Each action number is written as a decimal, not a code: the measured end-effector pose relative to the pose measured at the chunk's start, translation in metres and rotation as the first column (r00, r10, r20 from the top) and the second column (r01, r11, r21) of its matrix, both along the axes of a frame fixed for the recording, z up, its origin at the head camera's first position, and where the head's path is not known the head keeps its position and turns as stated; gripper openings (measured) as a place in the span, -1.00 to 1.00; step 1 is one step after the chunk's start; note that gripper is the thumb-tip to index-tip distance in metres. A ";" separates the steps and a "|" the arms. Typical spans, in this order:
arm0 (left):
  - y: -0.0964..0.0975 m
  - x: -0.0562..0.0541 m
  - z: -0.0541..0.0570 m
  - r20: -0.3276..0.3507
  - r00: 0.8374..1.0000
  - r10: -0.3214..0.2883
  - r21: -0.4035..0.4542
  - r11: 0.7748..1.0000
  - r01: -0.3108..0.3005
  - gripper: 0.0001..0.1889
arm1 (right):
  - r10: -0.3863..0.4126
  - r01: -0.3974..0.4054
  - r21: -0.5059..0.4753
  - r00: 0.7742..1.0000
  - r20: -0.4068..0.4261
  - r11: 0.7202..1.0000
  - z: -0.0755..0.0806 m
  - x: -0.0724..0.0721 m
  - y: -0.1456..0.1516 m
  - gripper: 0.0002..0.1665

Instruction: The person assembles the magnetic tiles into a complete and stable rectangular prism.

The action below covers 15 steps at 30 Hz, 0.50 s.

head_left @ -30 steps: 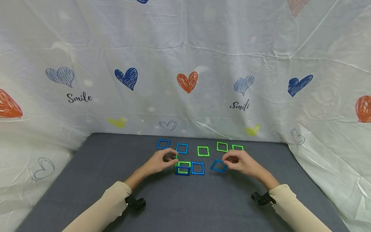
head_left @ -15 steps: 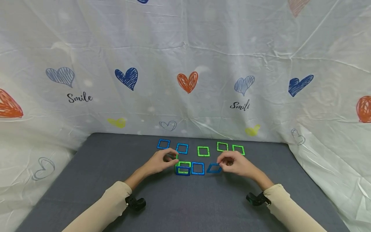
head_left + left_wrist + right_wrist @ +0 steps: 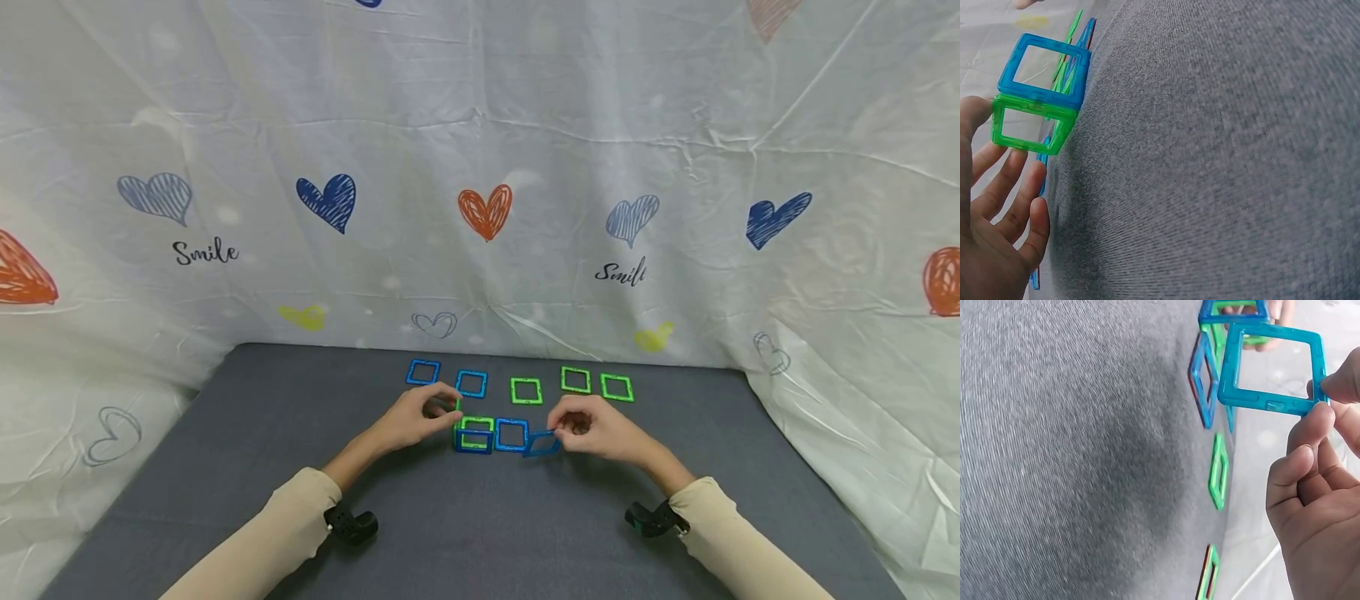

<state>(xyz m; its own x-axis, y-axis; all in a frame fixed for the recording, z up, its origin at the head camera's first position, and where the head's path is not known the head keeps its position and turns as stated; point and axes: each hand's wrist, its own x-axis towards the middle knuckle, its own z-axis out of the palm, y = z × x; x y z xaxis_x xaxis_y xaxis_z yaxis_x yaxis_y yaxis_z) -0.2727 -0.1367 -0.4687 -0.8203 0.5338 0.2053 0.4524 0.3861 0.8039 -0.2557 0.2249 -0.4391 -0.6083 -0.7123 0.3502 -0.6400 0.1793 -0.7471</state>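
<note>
In the head view, my left hand (image 3: 411,417) grips the upper edge of an upright green magnetic tile (image 3: 1025,107) between thumb and fingers. That tile stands at the left side of a small build, with an upright blue tile (image 3: 473,452) at its front and a green tile (image 3: 477,420) inside. A flat blue tile (image 3: 512,449) adjoins the build's right side. Thumb and fingertips of my right hand (image 3: 600,429) pinch another blue magnetic tile (image 3: 1272,404) by one edge. It is tilted, and its left edge is right at the flat blue tile.
Behind the hands, two blue tiles (image 3: 471,394) (image 3: 423,382) lie at the back left of the grey tabletop (image 3: 480,533). Three green tiles (image 3: 526,402) (image 3: 575,390) (image 3: 617,398) lie at the back right. A white printed curtain (image 3: 480,275) hangs along the table's far edge.
My right hand has moved left, carrying the pinched blue tile up to the flat blue tile and tilting it. The left hand has stayed in place on the green tile.
</note>
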 end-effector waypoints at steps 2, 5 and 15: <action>0.000 0.000 0.000 0.000 1.000 0.000 -0.002 1.000 0.000 -0.63 | -0.003 0.003 0.003 1.000 -0.004 1.000 -0.001 0.001 -0.003 -0.75; 0.000 0.000 0.000 0.001 1.000 -0.005 0.001 1.000 0.005 -0.63 | -0.017 0.017 0.009 1.000 -0.019 1.000 -0.002 0.002 -0.007 -0.79; 0.000 0.000 0.002 -0.001 1.000 -0.012 0.003 1.000 0.012 -0.63 | -0.031 0.032 0.022 0.999 -0.029 0.999 -0.006 0.005 -0.023 -0.76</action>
<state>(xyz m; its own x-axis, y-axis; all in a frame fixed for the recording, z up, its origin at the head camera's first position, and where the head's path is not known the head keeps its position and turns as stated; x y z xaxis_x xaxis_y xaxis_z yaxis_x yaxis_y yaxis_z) -0.2724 -0.1363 -0.4667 -0.8139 0.5427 0.2075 0.4574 0.3782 0.8048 -0.2506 0.2019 -0.4452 -0.6206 -0.7009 0.3516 -0.6548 0.2167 -0.7240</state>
